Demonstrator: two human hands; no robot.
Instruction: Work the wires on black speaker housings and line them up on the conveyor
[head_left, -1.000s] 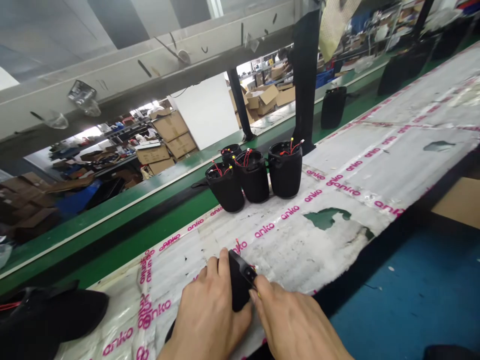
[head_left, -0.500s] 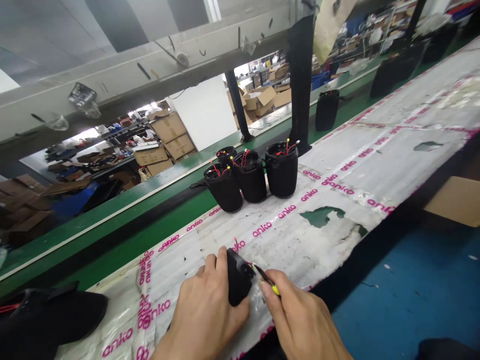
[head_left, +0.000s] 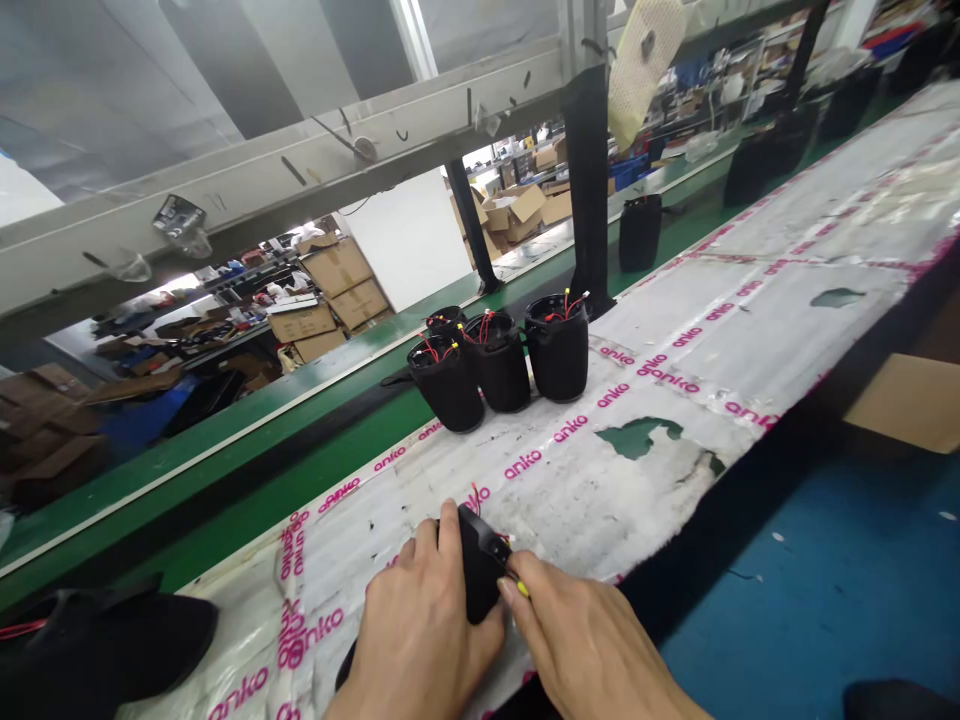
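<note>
Sheeting (head_left: 577, 500) repeats "anko" (in pink) beneath hands (head_left: 424, 620) (head_left: 589, 625) gripping a black part (head_left: 480, 575) and tool (head_left: 522, 588).

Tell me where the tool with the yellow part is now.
In the head view, bottom centre, the tool is in the right hand, at the black piece in the left hand.

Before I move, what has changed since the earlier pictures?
The right hand drew its tool away from the black piece, then moved left, back against it. Nothing was visibly let go: the left hand still holds the piece. The four grouped black pots stay put.
</note>
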